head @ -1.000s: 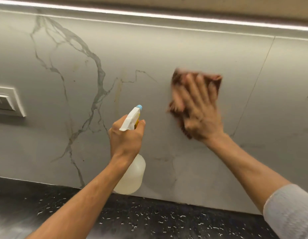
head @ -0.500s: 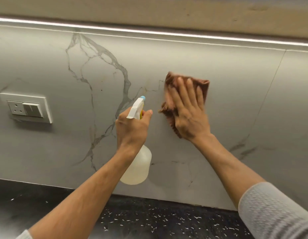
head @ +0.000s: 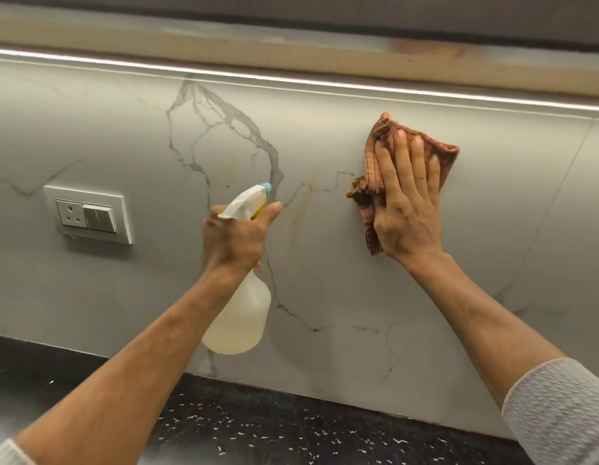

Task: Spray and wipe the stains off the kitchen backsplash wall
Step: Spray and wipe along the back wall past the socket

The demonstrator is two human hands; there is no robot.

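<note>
against the grey, veined backsplash wall (head: 123,297), right of centre, the right hand (head: 407,213) lay flat with its fingers straight, pressing a crumpled reddish-brown checked cloth (head: 447,156) onto the surface; the cloth stuck out above and to the left of the fingers. left of it and a little lower, the left hand (head: 236,236) was curled tight round the neck of a translucent spray bottle (head: 241,313), its thumb stretched forward beside the white trigger head, whose blue nozzle (head: 266,186) pointed at the wall. the bottle hung upright below the fist, holding pale liquid. between the two hands a faint yellowish stain (head: 300,213) ran down the wall, with a smaller smudge (head: 232,164) up and to its left. far to the left sat a white socket and switch plate (head: 88,214). along the near edge ran a black speckled countertop (head: 274,427), and a light strip (head: 291,81) glowed along the top of the wall. a grey knitted sleeve (head: 556,407) covered the right arm near the elbow.
</note>
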